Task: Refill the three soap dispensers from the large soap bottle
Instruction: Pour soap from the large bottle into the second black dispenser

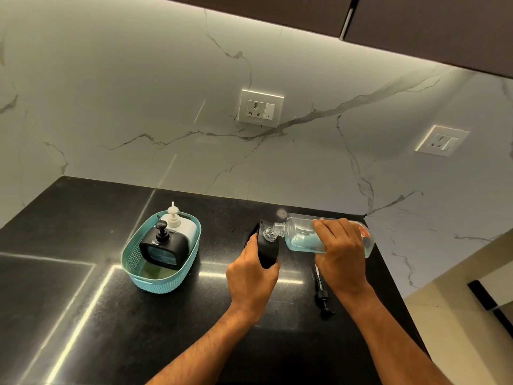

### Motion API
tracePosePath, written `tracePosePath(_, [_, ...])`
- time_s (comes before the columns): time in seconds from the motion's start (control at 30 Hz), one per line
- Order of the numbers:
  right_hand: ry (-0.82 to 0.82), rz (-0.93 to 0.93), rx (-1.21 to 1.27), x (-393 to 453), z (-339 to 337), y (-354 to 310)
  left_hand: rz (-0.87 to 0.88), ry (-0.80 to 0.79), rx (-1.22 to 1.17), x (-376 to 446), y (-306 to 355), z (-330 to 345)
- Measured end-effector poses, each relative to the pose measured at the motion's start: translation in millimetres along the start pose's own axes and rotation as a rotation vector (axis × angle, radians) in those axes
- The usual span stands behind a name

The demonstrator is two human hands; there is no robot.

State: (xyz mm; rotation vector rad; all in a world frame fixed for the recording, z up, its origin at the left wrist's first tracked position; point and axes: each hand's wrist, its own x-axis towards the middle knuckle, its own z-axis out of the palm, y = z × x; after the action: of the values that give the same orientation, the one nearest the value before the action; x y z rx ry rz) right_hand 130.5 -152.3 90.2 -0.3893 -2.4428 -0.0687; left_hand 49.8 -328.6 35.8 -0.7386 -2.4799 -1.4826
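My right hand [340, 245] grips a large clear soap bottle [301, 236] holding pale blue liquid. The bottle lies tipped on its side, its open neck over the clear mouth of a black dispenser [268, 250]. My left hand [251, 276] holds that black dispenser upright on the dark counter. A second black dispenser [163, 247] with its pump on and a white dispenser [180, 222] behind it stand in a teal basket [159, 283]. A loose black pump head [322, 294] with its tube lies on the counter by my right wrist.
The black stone counter [83, 301] ends at a marble wall with two socket plates [261, 108], [441, 140]. The counter's right edge [399, 295] drops off close beside my right forearm. Dark cabinets [416, 29] hang overhead.
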Motion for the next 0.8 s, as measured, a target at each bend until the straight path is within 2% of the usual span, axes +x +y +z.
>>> tracePosePath(0.8, [-0.005,-0.017,-0.004,6.7,1.8,-7.1,-0.001,-0.011,-0.002,3.5,-5.7,-3.7])
